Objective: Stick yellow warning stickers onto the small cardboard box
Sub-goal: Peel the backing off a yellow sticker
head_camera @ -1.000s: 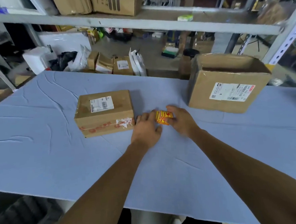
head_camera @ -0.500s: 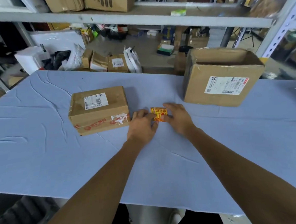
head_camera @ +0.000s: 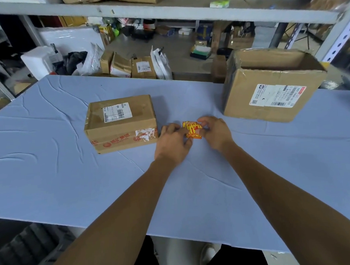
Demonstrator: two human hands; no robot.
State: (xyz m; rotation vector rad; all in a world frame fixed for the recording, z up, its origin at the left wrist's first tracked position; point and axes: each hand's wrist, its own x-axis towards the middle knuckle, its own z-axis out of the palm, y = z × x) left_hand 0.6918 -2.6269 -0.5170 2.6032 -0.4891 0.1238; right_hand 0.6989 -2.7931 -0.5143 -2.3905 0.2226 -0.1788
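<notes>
Stickers (head_camera: 192,129) pinched between your hands.
Left hand (head_camera: 173,141) and right hand (head_camera: 215,131) grip them, fingers closed, beside the box (head_camera: 121,123).

Matt, creased blue cloth over tabletop (head_camera: 252,148). Brown cardboard, glossy tape and paper label on small cardboard box (head_camera: 121,123). Glossy yellow stickers (head_camera: 192,129). Bigger cardboard box (head_camera: 273,84) at two o'clock.

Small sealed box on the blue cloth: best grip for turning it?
Take the small cardboard box by its two short ends, coming from above. It lies flat and taped shut, so no flap offers a hold, and the cloth-covered table to its left is bare.
</notes>
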